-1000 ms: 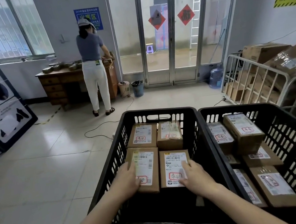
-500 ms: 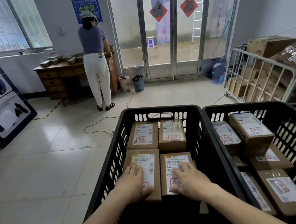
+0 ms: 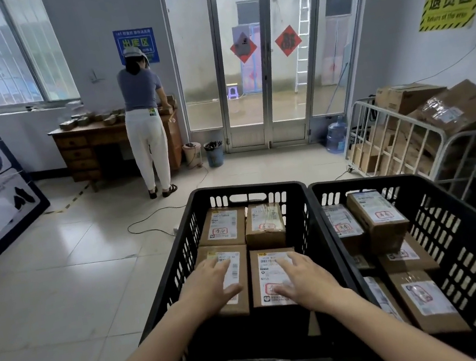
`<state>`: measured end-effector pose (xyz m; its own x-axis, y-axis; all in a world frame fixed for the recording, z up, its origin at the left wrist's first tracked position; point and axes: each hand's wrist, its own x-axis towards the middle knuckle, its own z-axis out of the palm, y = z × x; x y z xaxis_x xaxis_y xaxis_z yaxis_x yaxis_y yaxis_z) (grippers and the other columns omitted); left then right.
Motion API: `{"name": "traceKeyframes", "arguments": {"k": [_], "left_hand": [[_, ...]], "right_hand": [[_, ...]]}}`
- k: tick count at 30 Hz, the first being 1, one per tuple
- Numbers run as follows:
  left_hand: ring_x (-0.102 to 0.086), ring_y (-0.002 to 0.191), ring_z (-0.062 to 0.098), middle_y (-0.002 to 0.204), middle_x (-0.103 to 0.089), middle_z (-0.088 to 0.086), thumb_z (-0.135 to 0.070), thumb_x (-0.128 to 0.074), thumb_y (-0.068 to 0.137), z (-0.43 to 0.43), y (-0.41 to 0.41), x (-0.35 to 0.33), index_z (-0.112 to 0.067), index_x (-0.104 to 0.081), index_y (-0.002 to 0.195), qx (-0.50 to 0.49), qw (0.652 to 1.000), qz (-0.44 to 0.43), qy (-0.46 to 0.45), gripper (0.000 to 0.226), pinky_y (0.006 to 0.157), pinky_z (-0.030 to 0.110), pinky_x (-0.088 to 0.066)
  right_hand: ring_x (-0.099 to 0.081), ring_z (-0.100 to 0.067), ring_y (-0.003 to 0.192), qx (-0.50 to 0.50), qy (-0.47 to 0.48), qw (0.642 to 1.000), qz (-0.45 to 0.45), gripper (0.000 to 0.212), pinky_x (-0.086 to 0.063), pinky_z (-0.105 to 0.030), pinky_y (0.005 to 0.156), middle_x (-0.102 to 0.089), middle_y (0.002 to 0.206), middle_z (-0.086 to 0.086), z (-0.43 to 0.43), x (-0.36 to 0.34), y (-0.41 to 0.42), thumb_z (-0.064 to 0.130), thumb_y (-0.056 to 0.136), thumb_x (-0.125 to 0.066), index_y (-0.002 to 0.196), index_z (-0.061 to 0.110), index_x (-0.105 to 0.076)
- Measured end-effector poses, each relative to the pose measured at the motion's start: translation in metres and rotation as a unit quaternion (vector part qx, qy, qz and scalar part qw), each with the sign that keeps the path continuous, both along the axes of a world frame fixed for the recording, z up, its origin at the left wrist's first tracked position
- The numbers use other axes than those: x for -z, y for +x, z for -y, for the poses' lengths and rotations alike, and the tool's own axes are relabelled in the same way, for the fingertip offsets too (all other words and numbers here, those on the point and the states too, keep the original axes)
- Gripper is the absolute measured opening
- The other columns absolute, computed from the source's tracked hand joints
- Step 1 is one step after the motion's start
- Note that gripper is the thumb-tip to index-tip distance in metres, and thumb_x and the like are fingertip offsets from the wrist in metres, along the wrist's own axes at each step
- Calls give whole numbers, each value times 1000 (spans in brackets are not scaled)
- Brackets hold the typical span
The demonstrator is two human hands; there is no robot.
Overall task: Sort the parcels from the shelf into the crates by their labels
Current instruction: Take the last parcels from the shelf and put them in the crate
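The left hand [image 3: 212, 284] lies flat, fingers [image 3: 217, 264] released, on the near-left parcel [image 3: 239, 263]; the right hand [image 3: 305, 279] likewise on the near-right parcel [image 3: 266, 271]. Their labels bear red stamps, unreadable. The left crate [image 3: 247, 189] holds four parcels; the right crate [image 3: 418, 183] beside it, at least five. Beyond the left crate a yellow sign [image 3: 453, 2] reads "退货区", a blue sign [image 3: 135, 45] "出库区".
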<state>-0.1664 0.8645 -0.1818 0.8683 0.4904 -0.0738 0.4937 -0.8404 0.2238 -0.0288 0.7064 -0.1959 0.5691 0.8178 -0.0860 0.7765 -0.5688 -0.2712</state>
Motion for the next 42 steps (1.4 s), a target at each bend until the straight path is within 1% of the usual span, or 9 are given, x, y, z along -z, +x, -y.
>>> {"name": "traceKeyframes", "arguments": {"k": [4,6,12,17,22,25,34,38,42], "left_hand": [[-15,144,19,156,-21,3,-52,-51,88,7,-10,-12,-19,-21,148,13,1000,15,4,74,117,35,-15],[-15,144,18,156,-21,3,-51,-52,88,10,-13,-16,-19,-20,148,24,999,26,3,75,117,35,-16],[-18,143,17,153,-25,2,-51,-54,86,21,-17,-19,-19,-23,147,61,997,52,1,75,116,32,-19],[-16,144,19,155,-21,2,-54,-54,85,33,-5,-11,-25,-20,147,89,995,32,-19,77,116,37,-19],[-20,141,17,153,-25,0,-56,-52,85,52,-2,-15,-25,-21,147,108,993,44,-11,77,113,33,-23],[-23,140,15,152,-26,-3,-55,-53,84,63,-4,-26,-25,-23,147,116,991,70,-13,76,112,31,-24],[-21,140,17,152,-26,0,-51,-53,87,127,-27,-55,-21,-22,148,120,988,99,-15,75,113,30,-21],[-20,141,18,153,-25,4,-52,-53,87,166,-41,-64,-20,-22,148,108,989,104,-20,75,112,31,-24],[-20,141,19,152,-26,4,-52,-54,86,208,-61,-70,-20,-22,147,98,986,129,-33,76,113,32,-23]], "right_hand": [[-23,-20,139,6,20,1000,11,71,-25,-33,111,-26,151,-3,21,-8,-8,50,89,-49,146,19,-21],[-27,-19,136,8,35,999,8,71,-27,-32,110,-30,148,-2,29,-14,-14,49,88,-51,146,19,-21],[-28,-16,136,32,65,997,11,71,-28,-29,108,-32,147,0,49,-30,-34,45,89,-52,146,19,-20],[-16,-11,142,65,69,996,1,74,-19,-28,115,-18,155,2,69,-33,-42,49,91,-47,149,18,-12],[-14,-10,142,87,84,993,1,73,-19,-27,114,-16,156,3,95,-43,-46,47,92,-46,149,18,-11],[-15,-11,142,93,92,991,12,73,-21,-28,113,-17,155,3,110,-50,-49,47,92,-46,149,18,-12],[-21,-14,141,97,122,988,8,73,-23,-28,113,-23,153,0,173,-67,-67,45,91,-49,149,15,-16],[-20,-14,141,88,125,988,3,72,-24,-28,112,-22,154,0,214,-74,-79,46,92,-48,149,16,-16],[-21,-14,141,77,142,987,8,72,-24,-28,111,-24,153,-1,254,-80,-92,46,92,-48,148,15,-18]]}}
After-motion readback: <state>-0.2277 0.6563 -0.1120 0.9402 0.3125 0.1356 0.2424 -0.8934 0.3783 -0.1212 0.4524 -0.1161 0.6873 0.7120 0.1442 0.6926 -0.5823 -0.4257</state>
